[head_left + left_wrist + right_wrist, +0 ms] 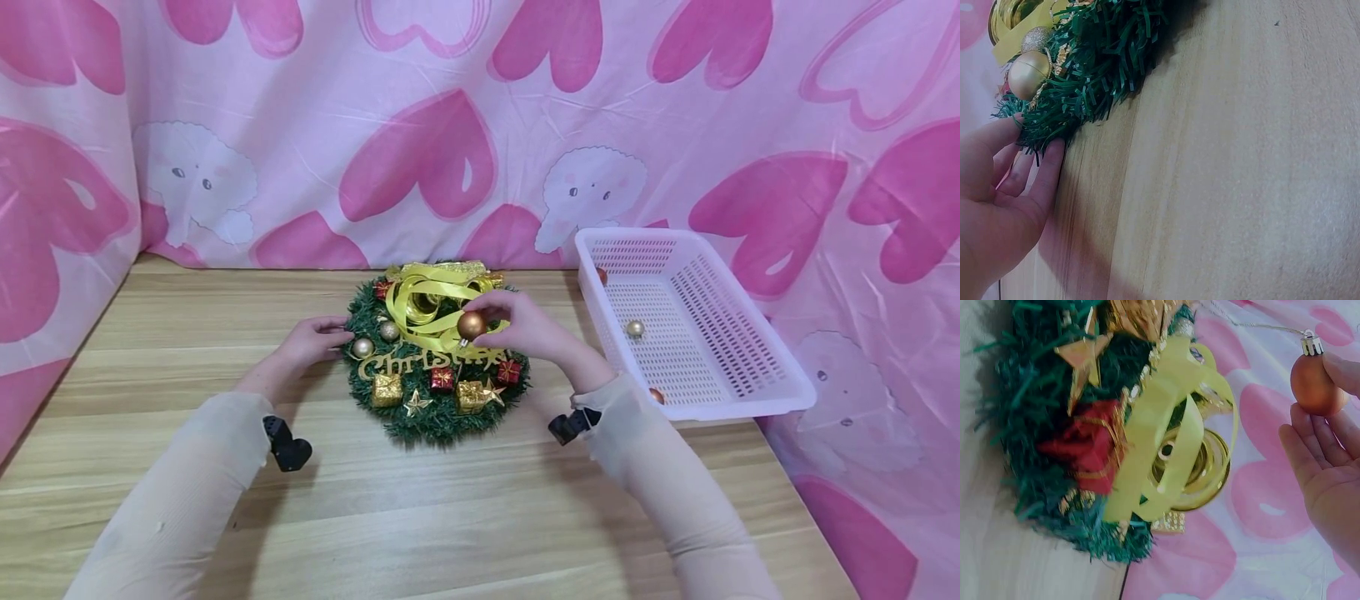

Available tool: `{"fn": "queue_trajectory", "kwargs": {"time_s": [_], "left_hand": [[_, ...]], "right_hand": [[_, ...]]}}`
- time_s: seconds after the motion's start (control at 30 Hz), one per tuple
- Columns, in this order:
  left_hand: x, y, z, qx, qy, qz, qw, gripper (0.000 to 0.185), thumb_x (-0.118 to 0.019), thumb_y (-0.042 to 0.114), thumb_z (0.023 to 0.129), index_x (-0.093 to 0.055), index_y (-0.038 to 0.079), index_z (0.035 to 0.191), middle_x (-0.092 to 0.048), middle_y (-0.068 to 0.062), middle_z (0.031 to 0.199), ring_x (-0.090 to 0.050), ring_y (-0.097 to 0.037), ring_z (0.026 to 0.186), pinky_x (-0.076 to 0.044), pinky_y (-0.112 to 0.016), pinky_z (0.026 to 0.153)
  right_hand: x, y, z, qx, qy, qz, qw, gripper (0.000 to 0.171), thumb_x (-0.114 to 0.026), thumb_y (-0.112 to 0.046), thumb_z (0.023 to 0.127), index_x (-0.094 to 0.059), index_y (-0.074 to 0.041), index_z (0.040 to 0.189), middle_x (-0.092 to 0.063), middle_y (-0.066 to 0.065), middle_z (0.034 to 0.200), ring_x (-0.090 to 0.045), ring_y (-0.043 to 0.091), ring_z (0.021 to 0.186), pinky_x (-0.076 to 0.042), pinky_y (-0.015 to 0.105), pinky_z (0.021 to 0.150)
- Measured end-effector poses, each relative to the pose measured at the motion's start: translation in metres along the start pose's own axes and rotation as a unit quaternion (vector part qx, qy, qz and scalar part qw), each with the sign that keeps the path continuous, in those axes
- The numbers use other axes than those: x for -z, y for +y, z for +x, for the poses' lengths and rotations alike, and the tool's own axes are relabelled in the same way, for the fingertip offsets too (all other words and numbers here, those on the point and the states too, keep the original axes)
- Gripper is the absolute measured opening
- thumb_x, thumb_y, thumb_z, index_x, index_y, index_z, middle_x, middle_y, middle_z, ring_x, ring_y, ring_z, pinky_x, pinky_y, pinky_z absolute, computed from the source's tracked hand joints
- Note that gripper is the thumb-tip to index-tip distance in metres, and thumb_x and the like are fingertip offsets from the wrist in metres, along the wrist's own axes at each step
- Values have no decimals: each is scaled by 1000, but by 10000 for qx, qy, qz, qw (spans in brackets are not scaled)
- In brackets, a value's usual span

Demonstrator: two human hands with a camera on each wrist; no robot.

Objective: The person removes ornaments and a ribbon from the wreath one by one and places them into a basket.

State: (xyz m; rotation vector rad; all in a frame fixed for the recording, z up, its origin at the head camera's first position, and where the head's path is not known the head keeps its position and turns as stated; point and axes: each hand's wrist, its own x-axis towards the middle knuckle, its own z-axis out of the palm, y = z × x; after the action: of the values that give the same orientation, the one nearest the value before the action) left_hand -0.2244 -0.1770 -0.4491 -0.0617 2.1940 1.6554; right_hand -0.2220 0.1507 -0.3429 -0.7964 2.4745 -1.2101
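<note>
- Pinching a copper-coloured bauble between thumb and fingertips, your right hand holds it just above the middle of the wreath, in front of the yellow ribbon bow.
- From your right wrist view the bauble shows its silver cap and a thin hanging thread, with your fingers curled up under it and the thumb on its far side.
- Your wreath lies flat on the tabletop, green and bushy, with a gold "Christmas" sign across its lower half.
- On it sit two gold balls at the left, gold and red gift boxes and gold stars along the lower edge.
- Your left hand rests on the tabletop at the wreath's left rim, fingers relaxed and fairly straight, gripping nothing; the left wrist view shows the fingertips touching the green needles just below a gold ball.
- A white plastic basket stands to the right of the wreath, tilted against the pink heart-print cloth; a few small baubles lie inside it.
- That cloth hangs behind the tabletop and along both sides.
</note>
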Motion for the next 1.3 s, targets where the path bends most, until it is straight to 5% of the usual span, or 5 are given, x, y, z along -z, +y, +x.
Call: {"fn": "queue_trajectory", "kwargs": {"time_s": [0.33, 0.57, 0.9, 1.3], "left_hand": [[1, -2, 1, -23, 11, -32, 10000, 56, -50, 11, 96, -26, -5, 143, -36, -30, 141, -52, 1, 92, -52, -21, 93], [1, -1, 0, -23, -7, 0, 10000, 56, -49, 11, 96, -25, -5, 143, -35, -30, 142, -52, -18, 112, -51, -24, 96], [-1, 1, -1, -20, 35, 25, 10000, 55, -50, 11, 96, -26, -5, 143, -36, -29, 141, -51, -21, 114, -51, -25, 97], [0, -1, 1, -32, 21, -29, 10000, 55, -49, 10, 96, -26, -6, 143, -35, -30, 142, -51, -12, 106, -53, -22, 94]], "right_hand": [[29, 0, -8, -138, 368, -173, 9991, 47, -74, -4, 75, -59, -2, 120, -64, 15, 113, -61, 26, 102, -53, 38, 95], [46, -2, -12, -331, 564, -86, 9978, 48, -73, -6, 76, -58, -2, 122, -61, 16, 117, -58, 27, 106, -50, 38, 99], [67, 1, -19, -462, 808, -75, 9956, 47, -71, -4, 77, -57, 1, 122, -58, 17, 120, -56, 28, 109, -48, 39, 102], [97, 7, -32, -756, 1327, -116, 9882, 45, -68, -3, 80, -57, 2, 123, -59, 21, 119, -57, 2, 92, -50, 9, 83]]}}
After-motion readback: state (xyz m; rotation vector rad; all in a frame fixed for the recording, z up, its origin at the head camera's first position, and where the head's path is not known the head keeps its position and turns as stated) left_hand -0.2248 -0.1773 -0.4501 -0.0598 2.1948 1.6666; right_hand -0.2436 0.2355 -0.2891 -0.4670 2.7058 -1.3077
